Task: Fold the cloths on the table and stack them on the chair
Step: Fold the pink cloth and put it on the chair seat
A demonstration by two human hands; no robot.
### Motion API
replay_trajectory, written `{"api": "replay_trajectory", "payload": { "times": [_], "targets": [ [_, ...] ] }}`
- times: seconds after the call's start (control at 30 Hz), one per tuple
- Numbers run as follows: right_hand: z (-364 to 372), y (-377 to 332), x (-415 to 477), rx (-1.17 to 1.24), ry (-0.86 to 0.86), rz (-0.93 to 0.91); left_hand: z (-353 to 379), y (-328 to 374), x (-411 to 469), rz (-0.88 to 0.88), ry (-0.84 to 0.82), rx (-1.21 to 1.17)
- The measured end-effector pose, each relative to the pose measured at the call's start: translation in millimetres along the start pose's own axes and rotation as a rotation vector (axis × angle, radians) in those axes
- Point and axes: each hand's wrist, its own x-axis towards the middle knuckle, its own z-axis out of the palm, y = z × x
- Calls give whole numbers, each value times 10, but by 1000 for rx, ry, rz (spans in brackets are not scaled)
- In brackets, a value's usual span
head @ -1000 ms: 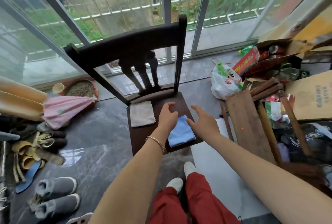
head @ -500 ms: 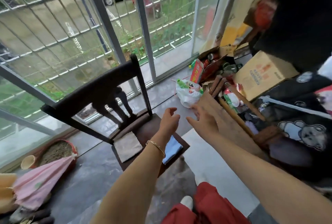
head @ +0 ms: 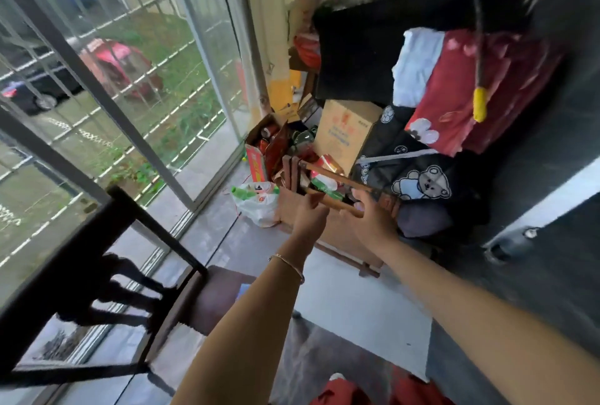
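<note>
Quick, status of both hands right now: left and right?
Left hand: open, holding nothing.
Right hand: open, holding nothing.

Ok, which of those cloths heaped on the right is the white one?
The white cloth, at the top left of the heap, beside the red cloth. The black cloth with bear prints lies below them both.

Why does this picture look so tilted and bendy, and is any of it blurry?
Head view: the wide lens bows the window bars and tips the room sideways; the chair at lower left and both the left hand and right hand look smeared and soft; daylight pours through the glass, while the far right of the frame sits in shadow.
</note>
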Motion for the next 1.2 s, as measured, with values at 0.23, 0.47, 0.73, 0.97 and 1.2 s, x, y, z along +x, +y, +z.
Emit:
{"api": "replay_trajectory", "payload": {
  "times": [0.23,0.47,0.73,0.97,1.2],
  "targets": [
    [-623,536,-131,61,214,121,813,345,-138,77,-228,0],
    [-1262,1309,-516,90,353,216,1804,448,-418,103,-359,104],
    [-1940,2126,-1071,112,423,303,2857,512,-1013,129,-515,160],
    [-2614,2854,-1676,161,508,369,3849,456,-1600,119,-595,272],
    [-3234,3563,-2302,171,599,449,4781,519,-2232,149,-681,340]
  ]
}}
